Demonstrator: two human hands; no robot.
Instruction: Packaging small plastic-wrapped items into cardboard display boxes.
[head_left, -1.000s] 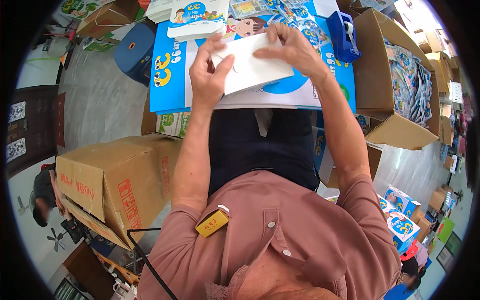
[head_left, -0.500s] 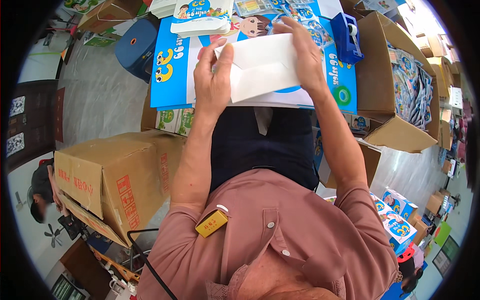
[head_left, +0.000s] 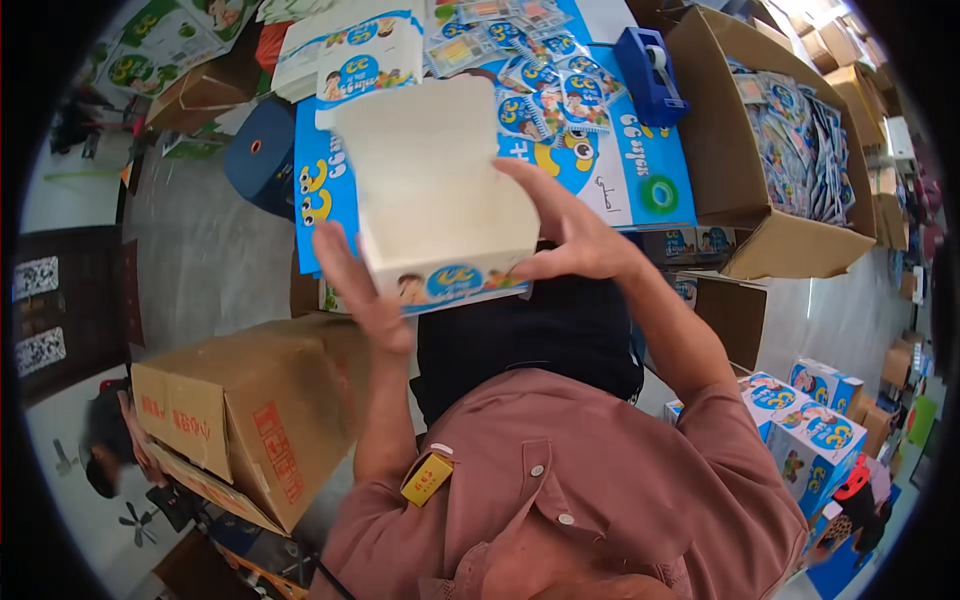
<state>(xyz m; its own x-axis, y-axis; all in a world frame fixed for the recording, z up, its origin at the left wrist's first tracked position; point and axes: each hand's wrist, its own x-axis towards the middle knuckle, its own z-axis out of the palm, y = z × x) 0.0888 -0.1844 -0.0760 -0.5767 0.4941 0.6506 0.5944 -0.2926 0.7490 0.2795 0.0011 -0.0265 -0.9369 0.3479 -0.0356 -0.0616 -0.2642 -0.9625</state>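
Note:
A small printed carton box (head_left: 440,215) with its lid raised tilts over the near edge of the work surface, its plain white inside showing. My right hand (head_left: 580,235) grips the carton's right side, thumb against the printed front and fingers on the upper edge. Along the carton's left side is my left hand (head_left: 365,295), its fingers stretched out and a little blurred; whether it touches the wall I cannot tell. Behind the carton lie a stack of flat printed cartons (head_left: 365,60) and several small printed sachets (head_left: 560,90) on a blue and white printed board (head_left: 615,165).
A blue tape dispenser (head_left: 652,75) and a green tape roll (head_left: 658,194) sit at the board's right. Beyond them stands an open cardboard box (head_left: 735,225) full of sachets. To the left are a large cardboard box (head_left: 250,420) and a blue stool (head_left: 258,150). Printed cartons (head_left: 815,435) are stacked at right.
The folded white carton has been opened into a box with its lid up and brought nearer me. My right hand moved down and left; my left hand moved down along the carton's side.

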